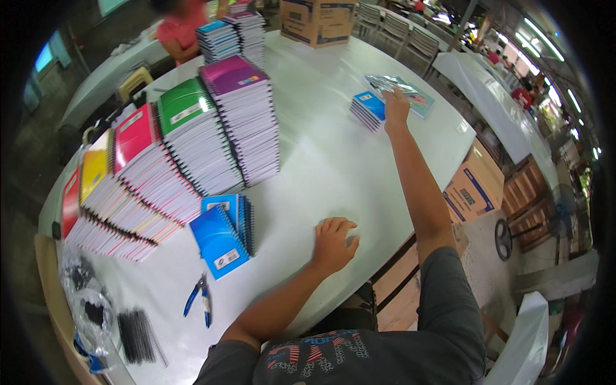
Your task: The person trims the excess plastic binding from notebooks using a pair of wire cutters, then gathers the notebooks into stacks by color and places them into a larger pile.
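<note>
Head view, sweeping from the left: black spiral bindings and blue-handled pliers lie at the near edge of the white table, with leaning stacks of red, yellow, pink, green and purple notebooks behind them and a short pile of blue notebooks toppling just in front. Centre now, the left hand rests flat on the tabletop, fingers spread, holding nothing. Out right, the right hand stretches far across, fingers pressed down on a shiny plastic-wrapped pack lying just beside a small stack of blue notebooks near the table's far edge.
</note>
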Demonstrator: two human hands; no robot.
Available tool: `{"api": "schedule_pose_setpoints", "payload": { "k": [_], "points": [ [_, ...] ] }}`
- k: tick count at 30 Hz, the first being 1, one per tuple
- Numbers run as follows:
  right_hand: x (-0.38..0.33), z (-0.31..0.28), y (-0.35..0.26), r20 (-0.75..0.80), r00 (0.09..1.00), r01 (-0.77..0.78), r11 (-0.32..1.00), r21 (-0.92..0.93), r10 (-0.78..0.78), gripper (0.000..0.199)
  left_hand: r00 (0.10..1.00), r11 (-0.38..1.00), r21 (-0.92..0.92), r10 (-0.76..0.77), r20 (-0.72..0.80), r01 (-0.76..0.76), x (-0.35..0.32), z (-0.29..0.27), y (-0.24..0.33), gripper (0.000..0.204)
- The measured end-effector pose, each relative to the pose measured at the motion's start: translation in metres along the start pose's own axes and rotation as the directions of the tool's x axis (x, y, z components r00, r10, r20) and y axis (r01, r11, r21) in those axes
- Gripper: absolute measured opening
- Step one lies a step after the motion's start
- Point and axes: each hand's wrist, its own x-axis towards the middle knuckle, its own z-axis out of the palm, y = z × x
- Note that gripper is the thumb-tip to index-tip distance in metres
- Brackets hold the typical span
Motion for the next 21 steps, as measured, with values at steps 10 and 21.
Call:
{"api": "schedule_pose_setpoints", "payload": {
  "k": [10, 21],
  "points": [
    [-0.151, 0.098, -0.172, 0.543, 0.359, 0.899, 0.437, 0.015, -0.759, 0.024, 0.996, 0.977, -0.204, -0.04, 0.083, 0.056, -0.016, -0.009, 0.001, 0.022],
    [-0.115, 0.111, -0.174, 0.653, 0.757, -0.048, 0.998, 0.032, 0.016, 0.033, 0.975, 0.837, -0.517, -0.083, 0.204, 0.18, -0.082, -0.036, 0.0, 0.024]
  ]
}}
